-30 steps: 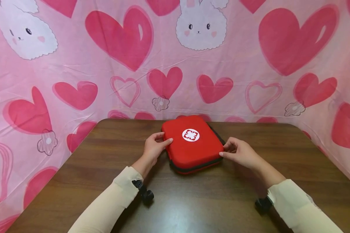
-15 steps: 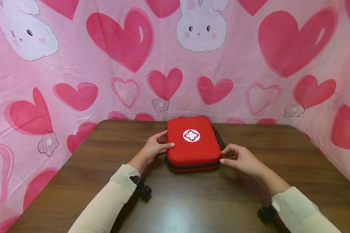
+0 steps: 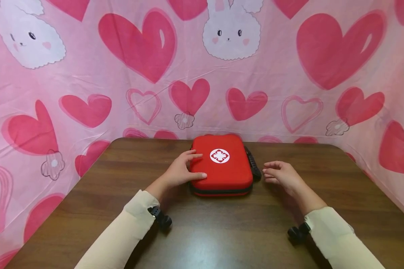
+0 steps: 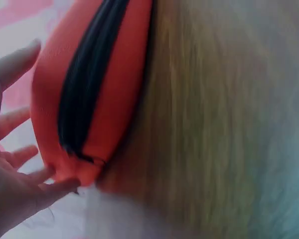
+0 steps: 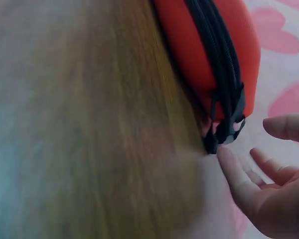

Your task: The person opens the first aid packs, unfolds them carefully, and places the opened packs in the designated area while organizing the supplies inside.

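A red zippered first-aid case [image 3: 222, 170] with a white round cross emblem lies flat on the table, its black zipper [image 4: 84, 79] closed along the near edge in the left wrist view. On its right side is a black strap handle [image 3: 253, 164]. My left hand [image 3: 178, 170] is at the case's left side, fingers spread, with the thumb and fingertips over the left edge of the lid. To the right of the handle, my right hand [image 3: 284, 177] is held apart from the case, its fingers loosely bent around nothing. Zipper pulls [image 5: 224, 132] hang at the corner nearest that hand.
The brown wooden table [image 3: 202, 231] extends around the case on all sides. Behind it hangs a pink cloth [image 3: 272, 67] printed with hearts and rabbits, reaching down to the table's far edge. A black wrist camera [image 3: 163, 220] is strapped to each wrist.
The case has turned from a slant to nearly square with the table's edge. My right hand has let go of its right corner and moved away; my left fingers have spread wider.
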The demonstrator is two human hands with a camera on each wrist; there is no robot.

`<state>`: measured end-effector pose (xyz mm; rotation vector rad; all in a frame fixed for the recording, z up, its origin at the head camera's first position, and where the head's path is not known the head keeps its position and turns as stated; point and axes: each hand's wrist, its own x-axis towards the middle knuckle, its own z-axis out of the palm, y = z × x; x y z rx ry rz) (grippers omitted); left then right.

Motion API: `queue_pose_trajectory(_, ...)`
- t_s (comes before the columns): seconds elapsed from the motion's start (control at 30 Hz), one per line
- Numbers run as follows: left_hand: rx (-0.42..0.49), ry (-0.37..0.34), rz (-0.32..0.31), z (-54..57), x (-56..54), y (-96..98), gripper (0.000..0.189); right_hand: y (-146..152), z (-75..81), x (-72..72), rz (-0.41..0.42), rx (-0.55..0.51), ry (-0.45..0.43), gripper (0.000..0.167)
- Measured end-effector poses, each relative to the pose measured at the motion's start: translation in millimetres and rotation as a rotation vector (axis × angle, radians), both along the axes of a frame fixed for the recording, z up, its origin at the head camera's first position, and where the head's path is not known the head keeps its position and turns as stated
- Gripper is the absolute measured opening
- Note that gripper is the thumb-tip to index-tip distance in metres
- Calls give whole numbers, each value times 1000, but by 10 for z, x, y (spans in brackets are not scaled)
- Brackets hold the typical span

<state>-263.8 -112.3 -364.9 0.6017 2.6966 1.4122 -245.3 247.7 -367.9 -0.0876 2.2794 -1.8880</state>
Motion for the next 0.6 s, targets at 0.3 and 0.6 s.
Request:
queue_pose_trajectory(0.3, -369, 280, -193, 11, 250, 199, 89, -71, -122, -158, -4, -91, -82, 53)
queue_pose_trajectory(0.6, -599, 449, -169, 31, 279, 261, 77, -142, -119, -194, -19, -75, -104, 50)
